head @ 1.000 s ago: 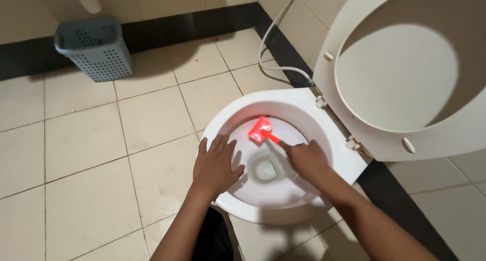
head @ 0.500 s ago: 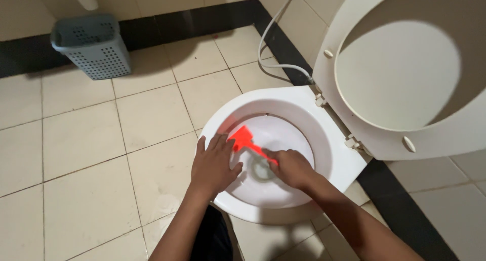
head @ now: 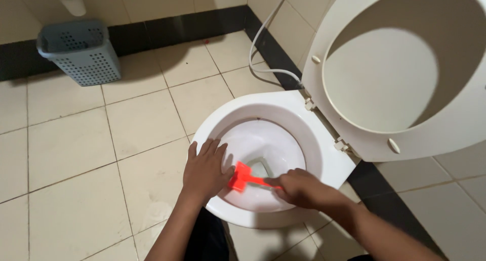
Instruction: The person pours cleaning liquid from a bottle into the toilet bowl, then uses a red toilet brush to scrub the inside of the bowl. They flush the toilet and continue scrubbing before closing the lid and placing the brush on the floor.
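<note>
**Red brush worked inside the bowl, one hand bracing on the rim**

The person leans over a white toilet bowl (head: pixel 324 159), whose seat and lid (head: pixel 405 73) stand tipped up against the wall at the far right, leaving the whole rim bare and the inside open to reach.

The right hand (head: pixel 298 187) is clenched around the thin handle of a small red brush (head: pixel 242 176), its grip closed on the end nearest the near-right edge of the rim. The handle runs almost level across the bowl, and the flat red head sits against the inner wall at the near-left side, just beside the drain opening. Held this low and sideways, the bristle face presses flat against the sloping porcelain rather than poking at it end on.

The left hand (head: pixel 205 170) holds nothing. It lies palm down with fingers spread over the near-left edge of the rim, its grip released, just beside the brush head without visibly touching it. Its placement reads as a prop: it takes the person's weight while bending forward and steadies the body against the push of the brush.

On the tiled floor (head: pixel 76 154), well apart toward the far-left corner, stands a grey perforated basket (head: pixel 81 53). A white hose (head: pixel 260 48) loops along the dark skirting behind the bowl.
</note>
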